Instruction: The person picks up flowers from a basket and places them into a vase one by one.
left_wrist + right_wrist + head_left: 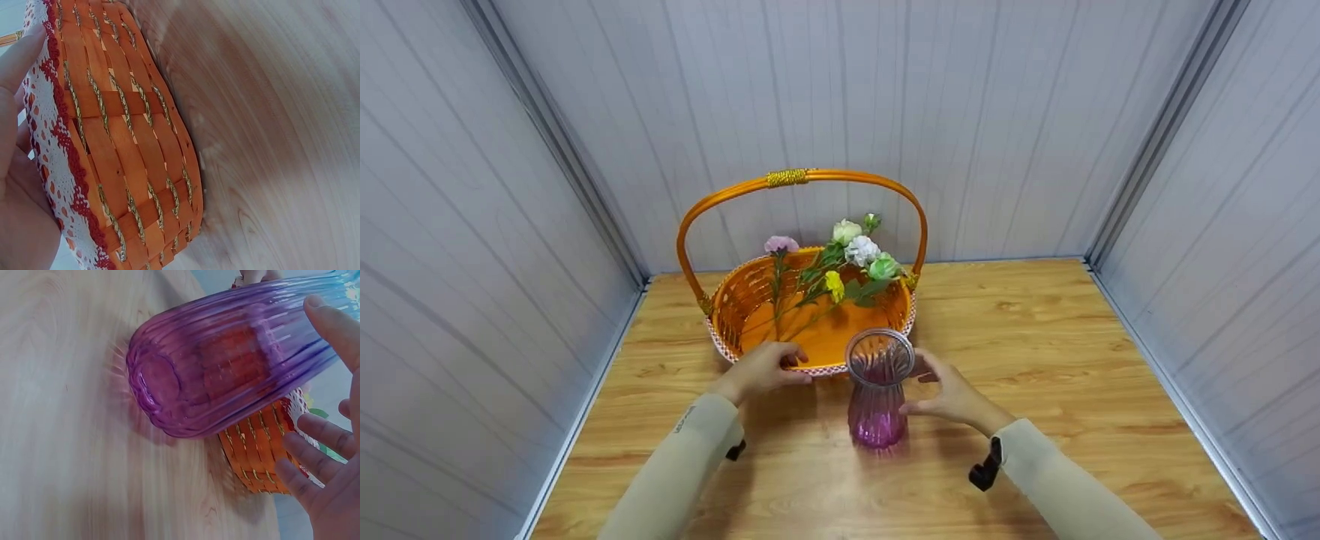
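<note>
My left hand grips the front rim of the orange woven basket. In the left wrist view the thumb of that hand lies on the white and red lace of the basket, with the other fingers behind the rim. A ribbed glass vase, purple at its base, stands upright in front of the basket. Beside it, my right hand has its fingers spread. The right wrist view shows the thumb of the hand at the vase; whether it touches, I cannot tell.
Inside the basket lean a pink flower, a yellow flower, a white flower and a green flower, among others. The tall handle arches over them. Pale panels stand behind and beside the wooden table.
</note>
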`<state>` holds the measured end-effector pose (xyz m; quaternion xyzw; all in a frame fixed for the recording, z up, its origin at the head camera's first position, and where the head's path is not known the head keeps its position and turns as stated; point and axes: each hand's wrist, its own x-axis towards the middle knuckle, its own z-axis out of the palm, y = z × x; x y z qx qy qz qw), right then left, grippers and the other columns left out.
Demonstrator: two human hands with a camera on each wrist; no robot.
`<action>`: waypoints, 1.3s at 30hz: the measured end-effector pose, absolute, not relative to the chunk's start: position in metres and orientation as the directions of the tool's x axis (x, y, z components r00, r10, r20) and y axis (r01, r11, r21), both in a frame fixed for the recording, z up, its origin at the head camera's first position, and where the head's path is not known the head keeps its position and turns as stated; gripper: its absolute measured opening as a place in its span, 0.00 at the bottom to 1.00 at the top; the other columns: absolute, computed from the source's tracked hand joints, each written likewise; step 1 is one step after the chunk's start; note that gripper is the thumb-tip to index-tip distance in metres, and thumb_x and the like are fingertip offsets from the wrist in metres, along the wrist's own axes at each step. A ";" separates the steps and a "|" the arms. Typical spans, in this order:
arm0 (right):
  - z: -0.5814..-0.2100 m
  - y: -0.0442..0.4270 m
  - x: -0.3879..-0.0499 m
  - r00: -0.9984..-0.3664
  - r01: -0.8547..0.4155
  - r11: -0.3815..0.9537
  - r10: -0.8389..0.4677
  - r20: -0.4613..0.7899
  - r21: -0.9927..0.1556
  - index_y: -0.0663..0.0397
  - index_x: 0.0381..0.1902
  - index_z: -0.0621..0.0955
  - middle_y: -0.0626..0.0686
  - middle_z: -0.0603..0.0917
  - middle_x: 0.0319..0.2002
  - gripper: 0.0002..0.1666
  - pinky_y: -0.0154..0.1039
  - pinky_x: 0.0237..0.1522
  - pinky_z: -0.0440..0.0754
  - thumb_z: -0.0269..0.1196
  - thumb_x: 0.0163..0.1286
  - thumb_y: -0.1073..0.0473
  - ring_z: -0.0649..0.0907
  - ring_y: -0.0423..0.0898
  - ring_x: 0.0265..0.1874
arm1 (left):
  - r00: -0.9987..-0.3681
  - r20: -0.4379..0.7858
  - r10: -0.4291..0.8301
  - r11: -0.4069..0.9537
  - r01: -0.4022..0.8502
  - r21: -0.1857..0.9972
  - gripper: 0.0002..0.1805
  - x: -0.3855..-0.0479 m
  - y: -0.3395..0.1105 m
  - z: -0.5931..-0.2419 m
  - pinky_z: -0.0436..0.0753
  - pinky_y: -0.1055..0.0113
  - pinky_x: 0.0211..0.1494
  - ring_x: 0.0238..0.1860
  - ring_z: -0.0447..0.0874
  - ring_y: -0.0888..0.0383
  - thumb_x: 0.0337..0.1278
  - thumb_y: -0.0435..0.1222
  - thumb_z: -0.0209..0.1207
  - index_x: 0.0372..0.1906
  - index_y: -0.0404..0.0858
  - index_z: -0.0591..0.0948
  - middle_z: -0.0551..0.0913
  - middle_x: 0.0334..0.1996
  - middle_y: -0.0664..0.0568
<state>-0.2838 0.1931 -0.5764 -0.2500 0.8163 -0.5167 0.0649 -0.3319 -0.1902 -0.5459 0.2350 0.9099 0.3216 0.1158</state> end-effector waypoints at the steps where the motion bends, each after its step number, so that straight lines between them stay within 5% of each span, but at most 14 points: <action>1: -0.577 0.192 -0.283 -0.868 -0.336 0.343 -0.474 0.147 -0.877 0.59 0.79 0.69 0.60 0.85 0.65 0.57 0.66 0.71 0.78 0.85 0.57 0.55 0.82 0.63 0.65 | -0.862 -0.054 0.504 0.679 0.356 0.642 0.13 -0.332 -0.190 -0.546 0.86 0.56 0.50 0.41 0.84 0.59 0.69 0.48 0.73 0.50 0.45 0.89 0.89 0.40 0.56; 9: -0.583 0.184 -0.282 -0.859 -0.347 0.338 -0.489 0.152 -0.875 0.61 0.78 0.70 0.61 0.83 0.67 0.57 0.65 0.72 0.78 0.86 0.56 0.57 0.81 0.63 0.67 | -0.867 -0.045 0.497 0.684 0.359 0.634 0.07 -0.332 -0.190 -0.549 0.79 0.65 0.40 0.33 0.77 0.62 0.69 0.46 0.74 0.36 0.50 0.89 0.86 0.31 0.60; 16: -0.586 0.176 -0.282 -0.846 -0.365 0.323 -0.506 0.167 -0.873 0.63 0.79 0.70 0.64 0.80 0.71 0.56 0.68 0.72 0.77 0.85 0.58 0.55 0.80 0.67 0.69 | -0.864 -0.039 0.501 0.692 0.373 0.619 0.10 -0.332 -0.190 -0.549 0.77 0.65 0.39 0.31 0.75 0.63 0.69 0.50 0.73 0.35 0.51 0.89 0.85 0.30 0.61; 26: -0.588 0.163 -0.275 -0.892 -0.213 0.346 -0.451 0.037 -0.914 0.59 0.82 0.66 0.63 0.74 0.78 0.62 0.70 0.78 0.69 0.85 0.57 0.48 0.75 0.67 0.75 | -0.862 -0.027 0.507 0.703 0.395 0.591 0.11 -0.332 -0.191 -0.549 0.77 0.63 0.39 0.32 0.75 0.63 0.69 0.50 0.73 0.33 0.50 0.88 0.84 0.30 0.62; 39: -0.588 0.155 -0.271 -0.898 -0.198 0.273 -0.435 0.062 -0.941 0.55 0.78 0.71 0.58 0.78 0.75 0.52 0.66 0.79 0.71 0.84 0.61 0.53 0.76 0.62 0.76 | -0.860 0.010 0.510 0.726 0.437 0.531 0.14 -0.329 -0.190 -0.551 0.77 0.62 0.40 0.32 0.75 0.62 0.70 0.52 0.71 0.33 0.50 0.86 0.83 0.30 0.61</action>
